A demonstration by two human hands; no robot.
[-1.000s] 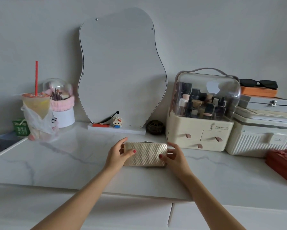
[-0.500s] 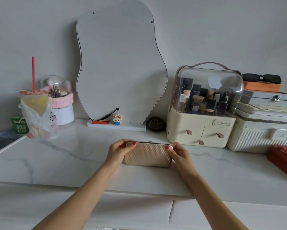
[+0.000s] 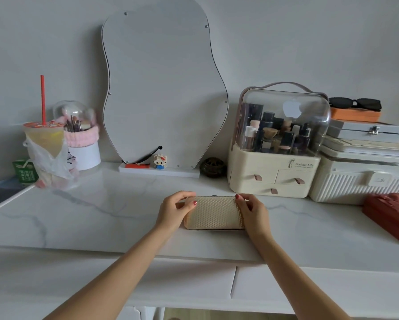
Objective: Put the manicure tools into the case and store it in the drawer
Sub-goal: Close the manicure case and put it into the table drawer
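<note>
Both hands have shifted from the case's ends to its far corners. Left hand (image 3: 174,210) and right hand (image 3: 254,212) pinch the manicure case (image 3: 213,213); its long axis lies crosswise before the cosmetics organizer (image 3: 272,179), equally near both.

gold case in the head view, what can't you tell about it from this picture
Head view only:
- Inside of the gold textured clutch-style case: shut, so any manicure tools are hidden.
- Its two ends: covered by the left hand and right hand.
- Dark clasp on its far edge: too small to read.
- White drawer fronts: closed, contents unseen.
</note>
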